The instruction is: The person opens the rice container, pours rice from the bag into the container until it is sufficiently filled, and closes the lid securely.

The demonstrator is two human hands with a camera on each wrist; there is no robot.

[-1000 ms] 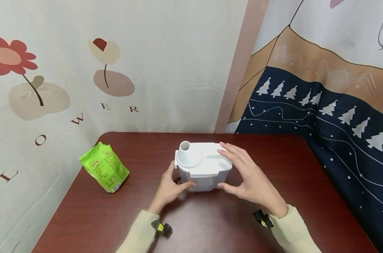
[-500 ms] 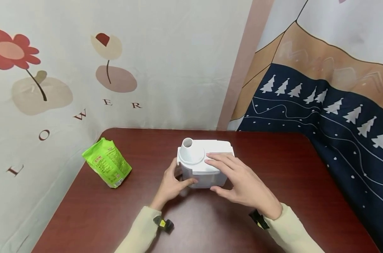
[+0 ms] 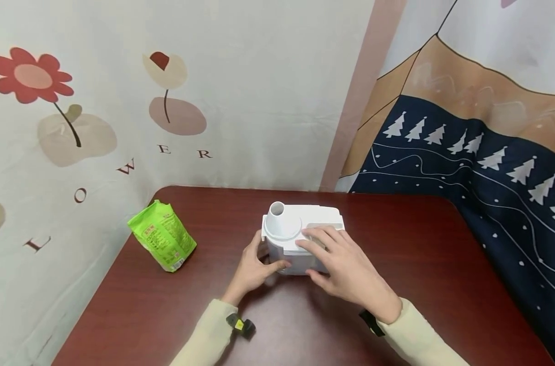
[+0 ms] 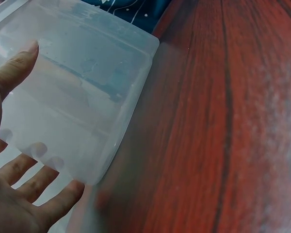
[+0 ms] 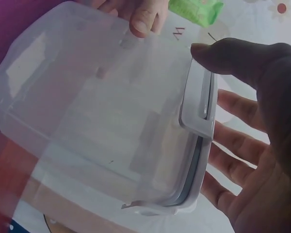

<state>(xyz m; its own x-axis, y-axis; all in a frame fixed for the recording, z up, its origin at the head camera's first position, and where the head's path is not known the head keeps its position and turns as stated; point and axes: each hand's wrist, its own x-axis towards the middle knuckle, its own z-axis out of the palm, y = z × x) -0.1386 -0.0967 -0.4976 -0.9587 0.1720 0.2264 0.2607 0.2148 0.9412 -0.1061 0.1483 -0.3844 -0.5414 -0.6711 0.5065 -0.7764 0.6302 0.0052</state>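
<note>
A translucent plastic storage container with a white lid and a short round spout stands upright on the table. My left hand grips its left end, thumb on the front wall and fingers around the side; the left wrist view shows that thumb against the cloudy wall. Over the lid's front edge lies my right hand. Its fingers rest on the lid, and its thumb touches the front latch in the right wrist view. I cannot tell what the container holds.
A bright green printed bag lies near the left edge of the dark red wooden table. Behind the table hangs a pale flower-print cloth; a navy cloth with white trees hangs at the right.
My right hand has moved left from the container's right end to the middle of the lid, its fingers now curled on the lid. The left hand has kept its hold.
</note>
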